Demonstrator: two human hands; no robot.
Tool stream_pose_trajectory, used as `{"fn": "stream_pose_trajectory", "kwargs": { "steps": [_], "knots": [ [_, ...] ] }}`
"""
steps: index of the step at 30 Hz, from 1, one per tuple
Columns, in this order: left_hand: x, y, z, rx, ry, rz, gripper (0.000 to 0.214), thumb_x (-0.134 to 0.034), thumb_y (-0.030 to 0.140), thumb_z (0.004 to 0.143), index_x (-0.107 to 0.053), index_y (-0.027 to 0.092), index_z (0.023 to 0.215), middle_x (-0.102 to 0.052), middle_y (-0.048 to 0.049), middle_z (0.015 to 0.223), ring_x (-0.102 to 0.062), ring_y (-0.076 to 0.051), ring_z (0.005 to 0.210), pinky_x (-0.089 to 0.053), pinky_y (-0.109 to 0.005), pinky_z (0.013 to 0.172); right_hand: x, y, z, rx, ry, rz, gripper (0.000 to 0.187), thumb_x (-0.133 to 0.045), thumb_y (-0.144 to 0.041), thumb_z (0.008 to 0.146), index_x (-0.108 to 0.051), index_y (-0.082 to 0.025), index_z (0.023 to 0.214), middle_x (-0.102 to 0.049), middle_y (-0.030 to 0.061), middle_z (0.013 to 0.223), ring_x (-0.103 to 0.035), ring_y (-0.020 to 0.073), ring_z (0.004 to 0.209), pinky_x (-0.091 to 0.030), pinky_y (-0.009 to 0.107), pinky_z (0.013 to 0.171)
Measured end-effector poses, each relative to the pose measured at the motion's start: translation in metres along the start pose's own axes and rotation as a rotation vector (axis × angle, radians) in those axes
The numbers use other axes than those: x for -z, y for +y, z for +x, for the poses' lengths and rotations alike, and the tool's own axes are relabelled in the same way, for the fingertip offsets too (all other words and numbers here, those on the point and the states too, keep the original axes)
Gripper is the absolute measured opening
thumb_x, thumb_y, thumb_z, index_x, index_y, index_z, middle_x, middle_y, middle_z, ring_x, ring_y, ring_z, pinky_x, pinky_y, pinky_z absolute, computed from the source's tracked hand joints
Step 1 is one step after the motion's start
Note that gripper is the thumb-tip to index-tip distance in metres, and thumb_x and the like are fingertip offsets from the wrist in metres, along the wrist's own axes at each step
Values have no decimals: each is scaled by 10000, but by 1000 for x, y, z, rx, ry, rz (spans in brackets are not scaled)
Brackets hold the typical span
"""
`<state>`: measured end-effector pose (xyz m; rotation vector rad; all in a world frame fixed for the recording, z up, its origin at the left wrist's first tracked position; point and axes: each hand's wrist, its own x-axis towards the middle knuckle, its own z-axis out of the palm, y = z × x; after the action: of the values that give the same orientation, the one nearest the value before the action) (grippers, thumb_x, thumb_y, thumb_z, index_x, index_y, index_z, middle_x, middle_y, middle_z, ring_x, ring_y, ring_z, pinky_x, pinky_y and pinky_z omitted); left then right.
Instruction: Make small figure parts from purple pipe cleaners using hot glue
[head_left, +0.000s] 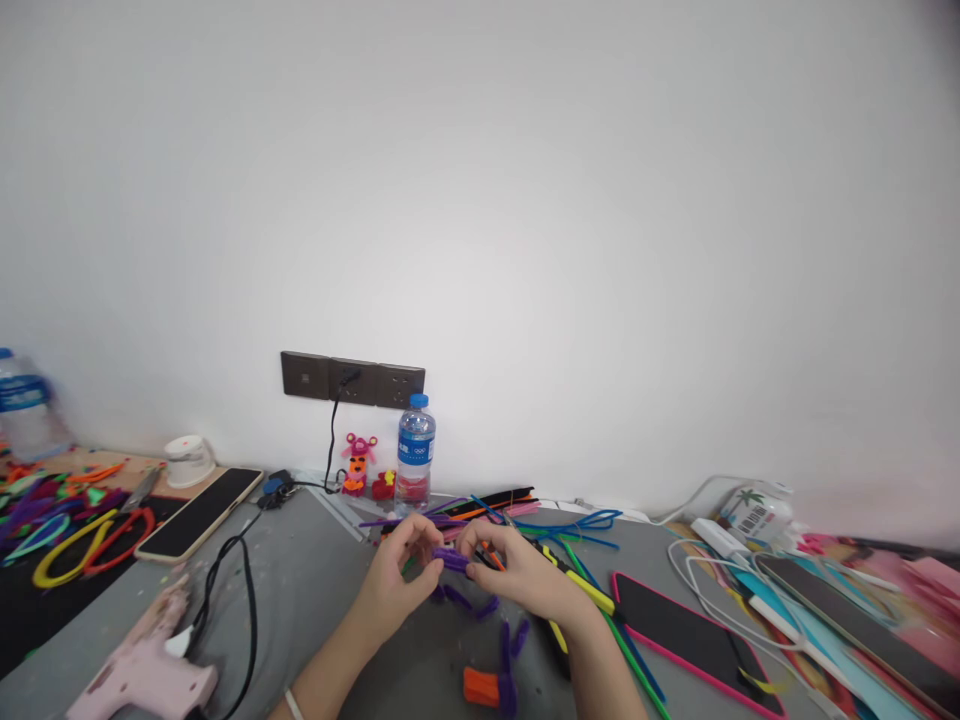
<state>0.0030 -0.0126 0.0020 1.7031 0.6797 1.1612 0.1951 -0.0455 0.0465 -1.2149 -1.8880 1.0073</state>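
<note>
Head view. Grey desk (311,570) surface runs between black cable (253,610) and left hand (395,578). Right side tighter: pink-edged device (690,640) near right forearm. Glue gun (142,680) cut off at lower frame edge; yellow-and-black tool (591,588) partly behind right hand (521,572). Hands turned inward. Grip: both pinch purple fuzzy piece (450,561), raised over desk, ends covered by fingertips.

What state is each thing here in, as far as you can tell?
Left hand, pinching purple piece
Right hand, pinching it too
Middle bottle, upright, capped
Left bottle, upright, capped
Plug, in wall socket
Pink-orange toy, standing
Beige phone, flat, screen dark
Pink-edged screen, flat, dark
Pink gun, lying on its side
</note>
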Motion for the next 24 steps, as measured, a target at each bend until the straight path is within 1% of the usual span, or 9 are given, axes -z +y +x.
{"fn": "stream_pose_trajectory", "kwargs": {
  "steps": [5, 10, 13, 16, 18, 20, 22, 24],
  "knots": [
    [0, -1, 1, 5, 21, 32, 91, -602, 240, 784, -574, 194, 858, -568, -3, 785, -556, -153, 703, -459, -245, 658, 1, 7, 0, 3, 37, -9, 114, -538, -128, 721, -588, -193, 799, -603, 4, 852, -539, 197, 859, -409, 302, 803],
    [3, -7, 1, 22, -2, 82, 154, -606, 329, 834, -640, 191, 892, -634, -22, 782, -577, -165, 694, -461, -251, 650, 4, 9, -1, 2, 51, -11, 122, -530, -126, 731, -590, -188, 816, -618, 15, 878, -551, 204, 874, -411, 308, 807],
    [4, -8, 3, -21, -16, 72, 187, -572, 347, 867, -669, 187, 876, -668, -57, 845, -610, -193, 780, -481, -272, 700, 5, 8, -2, 0, 47, -1, 120, -526, -130, 739, -591, -186, 823, -621, 21, 890, -554, 206, 890, -406, 310, 821],
    [4, -7, 5, -69, 10, 56, 247, -536, 359, 892, -673, 179, 795, -673, -82, 883, -621, -221, 874, -487, -295, 758, 6, 7, -3, -10, 47, 5, 111, -531, -135, 740, -585, -184, 823, -609, 19, 878, -544, 199, 876, -402, 300, 805],
    [6, -6, 5, -55, 74, 54, 273, -548, 389, 884, -659, 176, 754, -666, -76, 869, -618, -218, 861, -481, -290, 754, 7, 8, -4, -19, 50, 3, 100, -542, -143, 742, -579, -185, 825, -597, 14, 870, -534, 191, 858, -397, 290, 786],
    [8, -7, 5, -13, 187, 45, 308, -536, 439, 884, -657, 179, 773, -654, -58, 844, -605, -198, 805, -472, -273, 717, 8, 7, -4, -32, 51, -2, 80, -550, -156, 752, -573, -187, 821, -582, 5, 839, -521, 177, 809, -390, 276, 747],
    [11, -10, 5, 26, 306, 27, 376, -478, 497, 900, -667, 183, 813, -636, -39, 800, -575, -178, 732, -453, -258, 659, 9, 7, -4, -42, 54, 6, 52, -550, -178, 771, -569, -189, 818, -561, -7, 795, -498, 161, 748, -379, 262, 696],
    [14, -14, 4, 49, 394, 11, 438, -421, 535, 913, -668, 185, 820, -606, -24, 740, -534, -164, 663, -426, -251, 599, 10, 6, -4, -51, 55, 34, 38, -543, -201, 791, -564, -190, 821, -539, -13, 768, -472, 151, 709, -368, 250, 654]
  ]
}}
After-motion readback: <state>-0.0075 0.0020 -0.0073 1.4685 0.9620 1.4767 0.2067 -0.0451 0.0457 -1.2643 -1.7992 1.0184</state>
